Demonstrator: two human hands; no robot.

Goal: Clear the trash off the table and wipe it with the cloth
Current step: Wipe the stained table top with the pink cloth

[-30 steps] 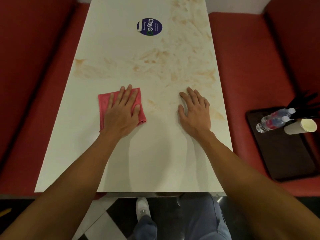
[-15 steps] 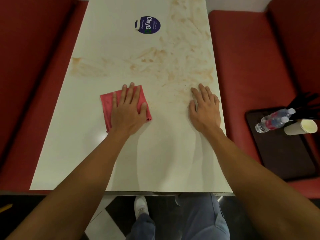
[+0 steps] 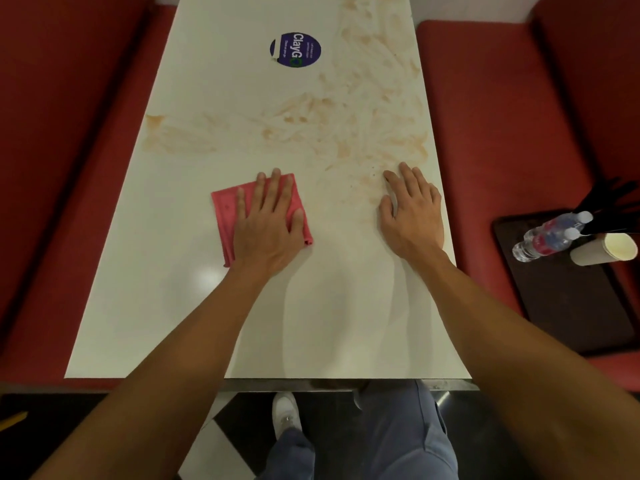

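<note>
A folded pink cloth (image 3: pixel 225 216) lies flat on the white table (image 3: pixel 173 306) near its middle. My left hand (image 3: pixel 268 223) presses on it with straight, spread fingers. My right hand (image 3: pixel 412 213) rests flat on the table near the right edge, fingers straight, over faint brown smears. Brown smeared stains (image 3: pixel 329 133) cover the far half of the table. The trash sits on a dark tray (image 3: pixel 571 306) on the red bench to the right: two plastic bottles (image 3: pixel 543 237), a paper cup (image 3: pixel 609 249) and black cutlery (image 3: pixel 609 199).
A round blue sticker (image 3: pixel 295 50) is fixed to the far table top. Red benches (image 3: pixel 485 133) run along both sides. My legs and a white shoe (image 3: pixel 285 414) show below the near table edge.
Both hands slid to the right and a little away from me; the cloth went with my left hand. My right hand now lies close to the table's right edge.
</note>
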